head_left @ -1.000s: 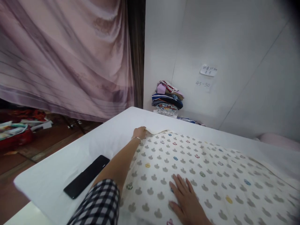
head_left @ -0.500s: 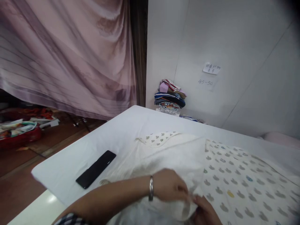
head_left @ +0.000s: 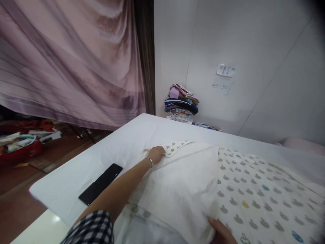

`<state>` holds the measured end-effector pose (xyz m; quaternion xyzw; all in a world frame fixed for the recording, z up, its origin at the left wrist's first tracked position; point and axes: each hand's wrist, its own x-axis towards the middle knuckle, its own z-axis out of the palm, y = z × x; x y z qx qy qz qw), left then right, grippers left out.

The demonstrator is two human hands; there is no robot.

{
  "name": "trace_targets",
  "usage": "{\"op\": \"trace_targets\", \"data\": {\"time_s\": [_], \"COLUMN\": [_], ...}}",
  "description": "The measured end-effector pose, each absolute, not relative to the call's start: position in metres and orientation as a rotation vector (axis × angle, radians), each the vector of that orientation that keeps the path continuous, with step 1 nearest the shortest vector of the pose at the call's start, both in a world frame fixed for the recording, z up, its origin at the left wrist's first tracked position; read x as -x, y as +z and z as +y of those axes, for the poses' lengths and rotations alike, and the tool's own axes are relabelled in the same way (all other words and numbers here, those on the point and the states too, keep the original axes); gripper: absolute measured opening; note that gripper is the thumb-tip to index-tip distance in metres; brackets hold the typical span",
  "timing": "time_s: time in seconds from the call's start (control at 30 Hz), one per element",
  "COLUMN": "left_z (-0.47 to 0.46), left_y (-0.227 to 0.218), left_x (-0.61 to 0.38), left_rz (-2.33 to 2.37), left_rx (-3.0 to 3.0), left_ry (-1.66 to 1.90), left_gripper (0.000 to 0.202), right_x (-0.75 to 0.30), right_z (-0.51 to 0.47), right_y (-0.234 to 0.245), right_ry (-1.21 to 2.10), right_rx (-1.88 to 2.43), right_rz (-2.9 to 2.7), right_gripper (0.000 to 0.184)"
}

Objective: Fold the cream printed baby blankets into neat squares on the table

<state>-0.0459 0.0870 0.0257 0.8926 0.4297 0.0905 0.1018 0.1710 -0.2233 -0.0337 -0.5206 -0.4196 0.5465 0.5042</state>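
A cream cloth printed with small grey and coloured shapes (head_left: 256, 189) lies spread on a white table (head_left: 83, 169). Its left part is folded over, showing the plain white underside (head_left: 182, 186). My left hand (head_left: 156, 154) reaches out to the far left corner of the fold and rests on it with the fingers curled over the cloth's edge. A bracelet sits on that wrist. My right hand (head_left: 220, 232) shows only partly at the bottom edge, pressed on the near corner of the folded layer. Its fingers are mostly hidden.
A black phone (head_left: 101, 183) lies on the table left of the cloth. A pile of folded fabrics (head_left: 181, 103) stands against the white wall behind the table. A pink curtain (head_left: 71, 61) hangs at left, with a red container (head_left: 19, 149) on the floor.
One second ago the cloth lay flat with the print up. My left hand pulled its far left corner over toward my right hand, then reached back out to the far corner of the fold.
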Motion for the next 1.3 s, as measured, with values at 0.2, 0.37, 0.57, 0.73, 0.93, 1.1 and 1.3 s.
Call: {"op": "trace_targets", "data": {"time_s": [0.2, 0.37, 0.57, 0.73, 0.93, 1.1, 1.3], "left_z": [0.098, 0.056, -0.050, -0.082, -0.113, -0.133, -0.144], "left_y": [0.063, 0.113, 0.117, 0.103, 0.103, 0.098, 0.090], "left_x": [0.025, -0.003, -0.017, -0.013, -0.014, -0.015, -0.015], "left_rz": [1.486, 1.236, 0.881, 0.915, 0.788, 0.710, 0.569], "left_rx": [-2.481, -2.093, -2.155, -2.172, -2.161, -2.297, -2.573], "left_ry": [0.508, 0.981, 0.676, 0.688, 0.819, 0.841, 0.698], "left_gripper": [0.027, 0.033, 0.021, 0.027, 0.030, 0.024, 0.023], "right_x": [-0.171, -0.164, -0.150, -0.142, -0.136, -0.137, -0.141], "right_z": [-0.225, -0.227, -0.221, -0.214, -0.209, -0.214, -0.221], "right_y": [-0.019, 0.005, 0.043, 0.058, 0.067, 0.066, 0.068], "right_ry": [1.726, 1.713, 1.632, 1.512, 1.446, 1.435, 1.568], "right_rx": [1.142, 1.041, 1.120, 1.243, 1.225, 1.131, 1.037], "right_rz": [-0.483, -0.312, -0.401, -0.662, -0.769, -0.679, -0.716], "right_gripper": [0.052, 0.046, 0.026, 0.033, 0.033, 0.033, 0.027]}}
